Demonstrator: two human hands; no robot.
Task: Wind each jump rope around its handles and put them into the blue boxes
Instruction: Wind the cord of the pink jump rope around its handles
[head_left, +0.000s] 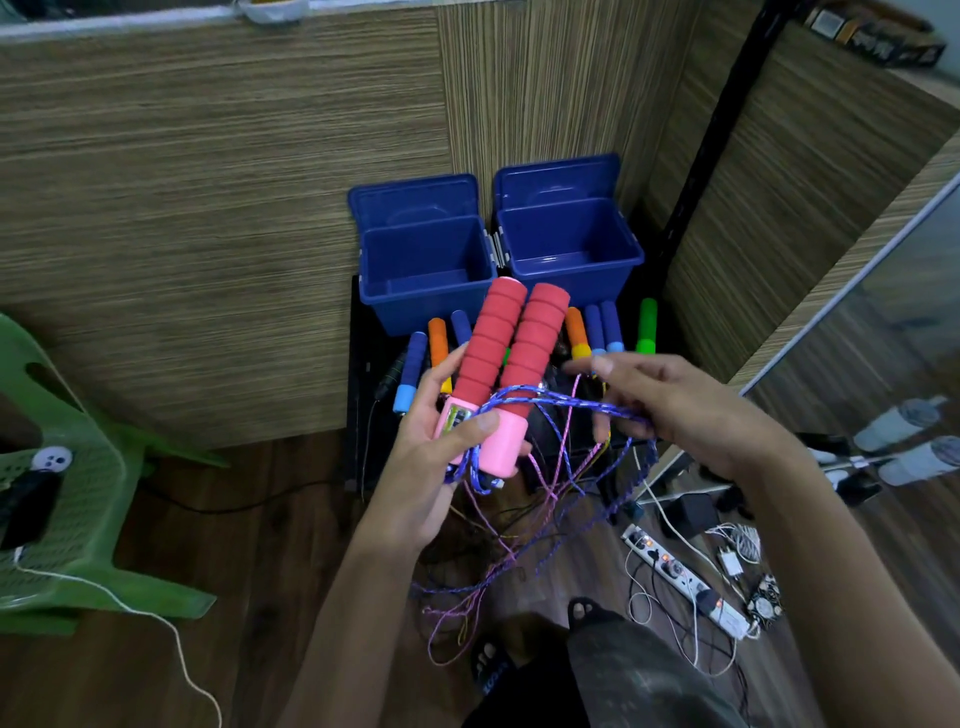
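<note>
1. left hand (441, 441) grips the pair of red foam handles (506, 353) side by side near their pink plastic ends, thumb pressed across the front where the blue braided rope (566, 402) crosses them.
2. right hand (670, 410) has its fingers curled round several strands of that rope, drawn out taut to the right of the handles; the rest hangs in loose loops toward the wooden floor (291, 519), mixed with a pink rope (498, 551).
3. both blue boxes (571, 244) stand open against the wall at the back of a low black stand (356, 395), well beyond the handles; from here they look empty, though we cannot see every corner of the bottoms.
4. more handles lie along the stand just in front of the boxes: blue, orange and one green handle (647, 325).
5. we judge the handles light and slightly squashy, the ribbed foam giving good grip, so holding them low at the hard pink collars keeps the pair from splaying.
6. the rope seems thin, limp and prone to tangling; we would hold it close to the handles under steady tension, since slack turns will likely slide off the smooth pink ends.
7. the pink rope tangled in the hanging loops could get dragged into the winding.
</note>
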